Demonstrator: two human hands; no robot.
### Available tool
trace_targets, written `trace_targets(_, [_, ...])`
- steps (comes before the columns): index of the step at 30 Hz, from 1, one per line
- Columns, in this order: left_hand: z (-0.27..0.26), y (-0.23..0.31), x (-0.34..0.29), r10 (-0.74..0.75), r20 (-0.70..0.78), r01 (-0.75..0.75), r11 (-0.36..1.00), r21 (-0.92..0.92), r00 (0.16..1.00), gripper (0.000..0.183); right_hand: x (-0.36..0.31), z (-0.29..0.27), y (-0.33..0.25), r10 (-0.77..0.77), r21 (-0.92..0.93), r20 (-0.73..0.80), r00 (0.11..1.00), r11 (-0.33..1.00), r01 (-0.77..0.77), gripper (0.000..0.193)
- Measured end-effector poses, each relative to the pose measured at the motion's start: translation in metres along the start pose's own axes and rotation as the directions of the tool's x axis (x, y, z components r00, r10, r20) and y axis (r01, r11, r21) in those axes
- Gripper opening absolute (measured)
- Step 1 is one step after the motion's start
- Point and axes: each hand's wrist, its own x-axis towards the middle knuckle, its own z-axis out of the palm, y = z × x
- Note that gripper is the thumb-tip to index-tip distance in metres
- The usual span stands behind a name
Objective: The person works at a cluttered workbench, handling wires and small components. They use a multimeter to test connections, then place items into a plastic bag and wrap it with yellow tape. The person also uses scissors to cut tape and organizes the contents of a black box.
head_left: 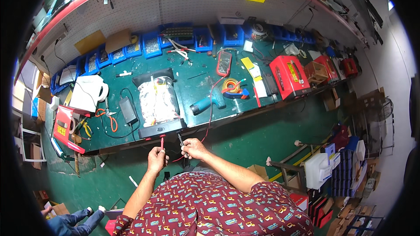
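At the bench's front edge lies a battery-like pack in shiny silvery wrap, its black end panel facing me. My left hand pinches a red test probe, its tip at the panel's lower edge near red terminals. In my right hand is a black test probe, pointing at the panel's right end. Whether either tip touches metal is too small to tell. A red lead runs from near my hands up to a red multimeter lying behind; its reading is not legible.
Right of the pack lie a teal cordless drill, a tape roll and red box-shaped units. On the left are a black power adapter, orange-handled pliers and a white case. Blue parts bins line the back. Another person's legs show lower left.
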Motion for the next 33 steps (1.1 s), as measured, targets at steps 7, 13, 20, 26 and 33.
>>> trace_targets(7, [0.0006, 0.0007, 0.0, -0.006, 0.003, 0.006, 1.0, 0.006, 1.0, 0.01, -0.002, -0.0001, -0.0046, 0.004, -0.028, 0.006, 1.0, 1.0, -0.004, 0.014])
trace_targets(13, [0.0, -0.0019, 0.001, -0.001, 0.007, 0.001, 1.0, -0.001, 1.0, 0.011, -0.0006, -0.0011, -0.0027, 0.0, -0.023, 0.016, 1.0, 1.0, 0.0, 0.014])
trace_targets(20, [0.0017, -0.0016, 0.0007, -0.01, 0.011, 0.01, 1.0, -0.014, 1.0, 0.011, -0.0007, -0.0013, -0.0026, -0.004, -0.025, 0.016, 1.0, 1.0, 0.005, 0.013])
trace_targets(26, [0.0032, -0.0012, -0.0007, -0.004, -0.001, 0.004, 1.0, -0.007, 1.0, 0.012, -0.0017, -0.0013, -0.0038, -0.003, -0.024, 0.015, 1.0, 1.0, 0.003, 0.013])
trace_targets(33, [0.0041, -0.0005, -0.0011, -0.005, 0.0, 0.005, 1.0, -0.014, 1.0, 0.012, -0.003, -0.001, -0.0047, -0.007, -0.021, 0.008, 1.0, 1.0, 0.007, 0.012])
